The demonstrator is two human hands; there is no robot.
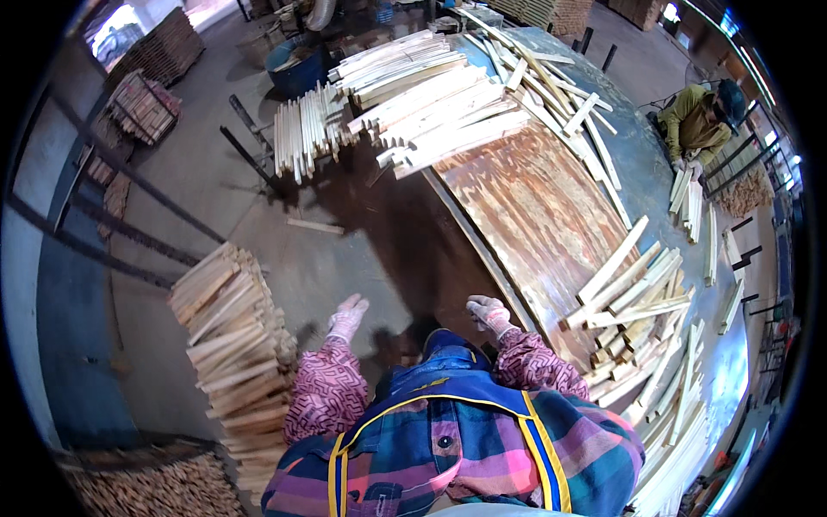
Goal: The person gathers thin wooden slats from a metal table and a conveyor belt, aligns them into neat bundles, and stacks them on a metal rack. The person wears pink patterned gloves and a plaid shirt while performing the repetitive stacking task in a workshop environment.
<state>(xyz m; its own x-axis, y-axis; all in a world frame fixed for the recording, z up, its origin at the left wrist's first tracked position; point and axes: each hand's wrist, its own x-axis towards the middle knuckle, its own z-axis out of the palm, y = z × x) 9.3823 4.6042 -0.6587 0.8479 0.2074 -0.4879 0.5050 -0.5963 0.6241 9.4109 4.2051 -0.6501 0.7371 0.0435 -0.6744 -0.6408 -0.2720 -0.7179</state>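
Observation:
My left hand (pixel 347 317), in a whitish glove, hangs in the air over the floor with its fingers stretched out and nothing in it. To its left stands a tall stack of wooden strips (pixel 237 336), apart from the hand. My right hand (pixel 489 314), gloved the same way, is beside the near left edge of the wooden work board (pixel 534 207). Its fingers are loosely bent and apart, and I see nothing in them. Right of that hand, a loose heap of wooden strips (pixel 633 293) lies crosswise on the board.
Rows of pale strips (pixel 448 108) cover the board's far end. A bundle of strips (pixel 310 129) sits beside metal posts (pixel 245 151). One strip (pixel 315 226) lies on the floor. A blue drum (pixel 295 65) stands farther back. Across the table a person (pixel 702 125) handles strips.

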